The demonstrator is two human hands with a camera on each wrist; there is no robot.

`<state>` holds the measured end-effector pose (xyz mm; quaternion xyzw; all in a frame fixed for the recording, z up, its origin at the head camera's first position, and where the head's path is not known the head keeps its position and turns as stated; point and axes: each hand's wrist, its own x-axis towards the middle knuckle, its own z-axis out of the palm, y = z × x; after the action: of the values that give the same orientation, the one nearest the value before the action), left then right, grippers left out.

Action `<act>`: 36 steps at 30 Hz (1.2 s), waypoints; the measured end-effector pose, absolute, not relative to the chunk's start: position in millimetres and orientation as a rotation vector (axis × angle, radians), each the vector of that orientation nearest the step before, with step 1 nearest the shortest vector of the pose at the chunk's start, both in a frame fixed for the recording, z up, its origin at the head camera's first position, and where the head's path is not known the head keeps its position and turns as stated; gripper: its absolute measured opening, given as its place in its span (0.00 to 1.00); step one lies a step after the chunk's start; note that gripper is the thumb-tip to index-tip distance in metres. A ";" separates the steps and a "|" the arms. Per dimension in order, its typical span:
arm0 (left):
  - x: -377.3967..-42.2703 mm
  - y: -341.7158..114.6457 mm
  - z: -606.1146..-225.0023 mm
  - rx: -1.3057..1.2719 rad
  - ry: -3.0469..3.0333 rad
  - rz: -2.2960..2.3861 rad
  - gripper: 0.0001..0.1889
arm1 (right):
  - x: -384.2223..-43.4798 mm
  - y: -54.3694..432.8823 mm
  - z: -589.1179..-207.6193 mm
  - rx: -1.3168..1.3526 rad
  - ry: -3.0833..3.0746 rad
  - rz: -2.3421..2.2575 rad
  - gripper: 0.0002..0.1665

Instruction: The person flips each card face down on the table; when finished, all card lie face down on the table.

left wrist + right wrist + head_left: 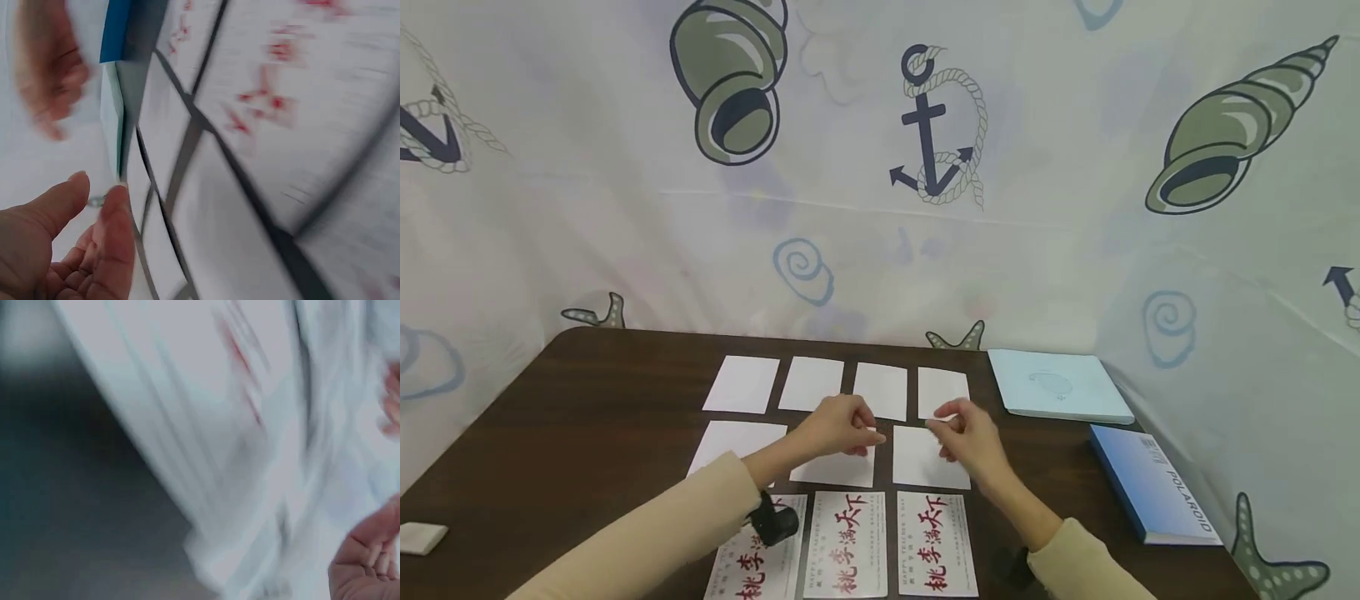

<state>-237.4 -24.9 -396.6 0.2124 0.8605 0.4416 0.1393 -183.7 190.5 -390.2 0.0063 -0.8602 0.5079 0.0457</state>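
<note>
Both bare hands hover over rows of paper cards on a dark table, with nothing visible held in either. My left hand (pixel 842 425) overlaps a blank white card (pixel 835 473) in the middle row. Its thumb (pixel 69 194) and forefinger stand apart in the left wrist view. My right hand (pixel 967 437) has loosely bent fingers, thumb close to forefinger, over the blank card (pixel 917 467) to the right. Nearer the front lie three cards printed with red characters, among them a middle card (pixel 847 542) and a right card (pixel 936 542). The left forearm partly hides the left printed card (pixel 752 567).
Farther back is a row of blank cards, ending in a right-hand card (pixel 942 387). A pale blue flat book or pad (pixel 1060 385) and a blue POLAROID box (pixel 1153 487) lie at the right. A small white block (pixel 421 537) sits at the left edge.
</note>
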 end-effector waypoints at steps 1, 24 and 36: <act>-233.6 -36.1 -396.3 0.612 2.491 1.276 0.15 | -179.2 181.9 -393.6 0.040 -2.641 1.602 0.13; -160.3 -176.5 -435.0 0.546 2.744 1.073 0.25 | -156.6 59.4 -428.4 0.519 -3.008 1.108 0.19; -153.8 -177.7 -433.8 0.472 2.767 1.099 0.22 | -158.5 45.4 -428.3 0.539 -3.071 0.858 0.15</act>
<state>-153.8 -177.7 -433.8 0.1561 0.9161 0.3639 0.0637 -158.5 45.4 -428.3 0.1664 -0.9486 0.2651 -0.0462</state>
